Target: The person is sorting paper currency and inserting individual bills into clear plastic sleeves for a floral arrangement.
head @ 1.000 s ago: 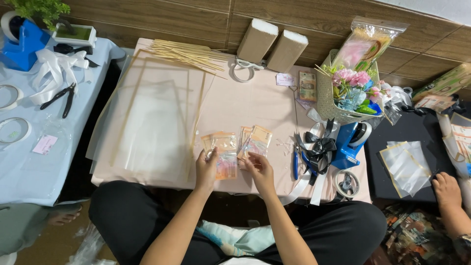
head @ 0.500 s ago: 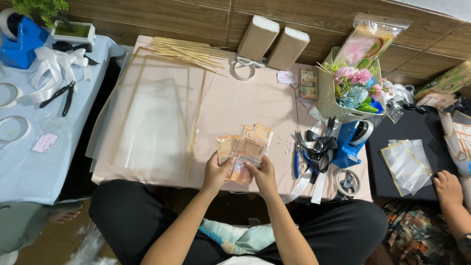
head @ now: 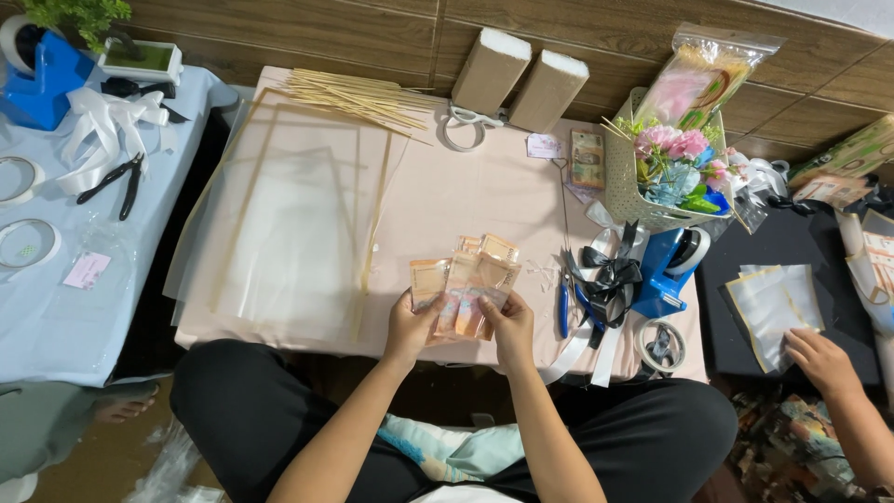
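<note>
Both of my hands hold a fanned bundle of banknotes in clear sleeves (head: 470,279) over the near edge of a low pink table (head: 447,196). My left hand (head: 408,326) grips the left notes from below. My right hand (head: 510,326) pinches the right side of the fan. The notes overlap and tilt upward away from me.
Clear wrapping sheets with gold borders (head: 289,224) lie left of my hands, thin wooden sticks (head: 358,93) beyond them. A flower basket (head: 666,168), blue tape dispenser (head: 675,265), black ribbon bow (head: 610,275) and blue pliers (head: 563,307) sit right. Another person's hand (head: 819,359) rests far right.
The notes, earlier spread apart in two groups, have been gathered into one fan between both hands, which moved closer together.
</note>
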